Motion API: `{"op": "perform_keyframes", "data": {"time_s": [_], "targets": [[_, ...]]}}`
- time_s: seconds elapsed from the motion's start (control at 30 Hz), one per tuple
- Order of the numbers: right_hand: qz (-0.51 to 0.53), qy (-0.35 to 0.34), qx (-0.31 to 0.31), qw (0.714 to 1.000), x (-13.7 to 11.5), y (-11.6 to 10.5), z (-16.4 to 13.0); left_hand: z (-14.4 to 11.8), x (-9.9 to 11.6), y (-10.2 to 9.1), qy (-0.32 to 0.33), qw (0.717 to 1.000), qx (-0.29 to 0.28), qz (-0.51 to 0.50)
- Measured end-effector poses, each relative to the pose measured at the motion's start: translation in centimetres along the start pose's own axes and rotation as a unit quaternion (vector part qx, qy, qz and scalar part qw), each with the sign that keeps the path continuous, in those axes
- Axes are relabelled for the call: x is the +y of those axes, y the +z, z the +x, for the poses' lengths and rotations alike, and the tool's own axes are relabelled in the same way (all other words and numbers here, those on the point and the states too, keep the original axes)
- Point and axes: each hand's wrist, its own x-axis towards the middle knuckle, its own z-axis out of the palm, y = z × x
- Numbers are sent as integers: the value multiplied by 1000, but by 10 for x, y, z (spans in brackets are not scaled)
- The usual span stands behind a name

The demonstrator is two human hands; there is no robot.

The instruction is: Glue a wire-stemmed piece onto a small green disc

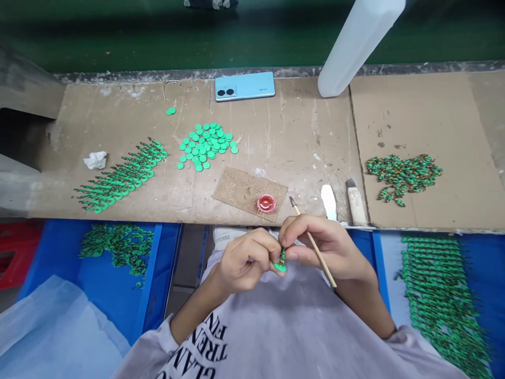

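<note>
Close in front of my chest, my left hand [251, 258] pinches a small green figurine on a round green base [280, 267]. My right hand [321, 247] meets it there, thumb and forefinger closed at the figurine's upper end. A thin wooden paintbrush [314, 245] with a dark tip is also held in my right hand, lying across the fingers and pointing up to the table edge. Just beyond the hands, a small dish of red liquid [266, 203] rests on a brown rectangular board [240, 189]. Fingers hide most of the figurine.
Green discs [207, 145] and rows of green figurines [126, 179] lie left on the cardboard-covered table; small painted pieces [406, 173] are heaped right. A light blue phone [252, 86], a white bottle [355, 47] and a scraper [356, 202] lie about. Blue bins [152, 284] flank me.
</note>
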Motion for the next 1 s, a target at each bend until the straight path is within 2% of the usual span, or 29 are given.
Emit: {"op": "perform_keyframes", "data": {"time_s": [0.13,0.43,0.7,1.0], "targets": [[-3,-2,-5,1000,-1,-4,1,-1,-2,2,7,1000,19,-17],[-42,7,-13,999,-6,-6,2,3,4,-3,-5,1000,-26,1],[-17,9,-10,1000,-3,-4,1,1,0,1,-18,998,4,-67],[-48,-7,-4,999,-2,-2,2,-4,-2,-1,-12,999,8,-47]]}}
